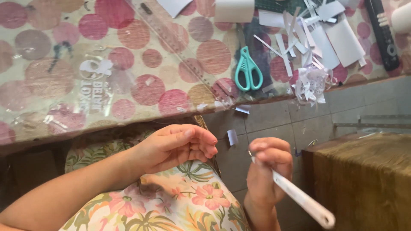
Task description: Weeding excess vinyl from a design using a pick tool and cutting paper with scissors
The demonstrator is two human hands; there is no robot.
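Note:
My right hand (265,169) is closed around a slim white craft knife (299,197), whose handle points down to the right and whose tip sticks up past my fingers. My left hand (175,145) hovers just left of it over my lap, fingers curled together; I cannot see anything in it. Both hands are below the table edge, above my floral-print clothing (171,201). A small white paper scrap (232,137) is in the air or on the floor between the hands and the table.
The table (85,64) has a pink-dotted cloth under clear plastic. On it lie teal scissors (248,68), a clear ruler (180,47), a heap of white paper strips and cuttings (312,47) and a black remote (382,34). A brown wooden stool (364,179) stands at right on grey tiles.

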